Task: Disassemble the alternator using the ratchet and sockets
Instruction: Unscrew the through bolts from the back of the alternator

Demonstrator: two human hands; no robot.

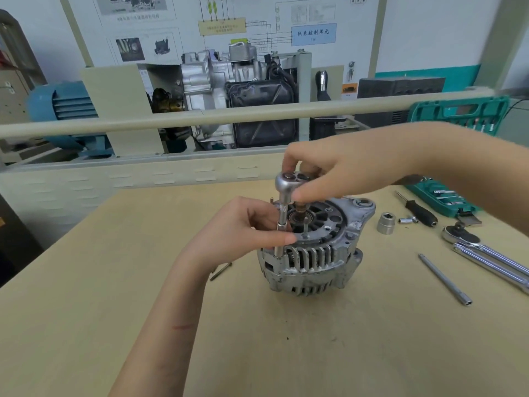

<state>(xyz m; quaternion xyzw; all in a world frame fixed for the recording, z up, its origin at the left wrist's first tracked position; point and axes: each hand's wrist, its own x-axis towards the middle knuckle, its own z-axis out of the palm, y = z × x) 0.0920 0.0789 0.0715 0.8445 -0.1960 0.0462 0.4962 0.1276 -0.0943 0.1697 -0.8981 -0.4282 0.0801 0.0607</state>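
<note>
A silver alternator (315,256) stands on the wooden table (143,282), slotted housing toward me and its rear face up. A small ratchet (287,183) sits on a thin vertical extension (282,224) that goes down to the alternator's left rim. My right hand (337,170) grips the ratchet head from above with fingers and thumb. My left hand (246,227) pinches the extension shaft at mid height, fingers stretching over the housing's top edge. The socket at the extension's lower end is barely visible.
A loose large socket (386,222), small adapters (408,220), a black-handled driver (418,209), a big ratchet (486,253) and a long extension bar (445,279) lie at right. A green socket case (440,196) sits behind them. A removed long bolt (221,271) lies left of the alternator.
</note>
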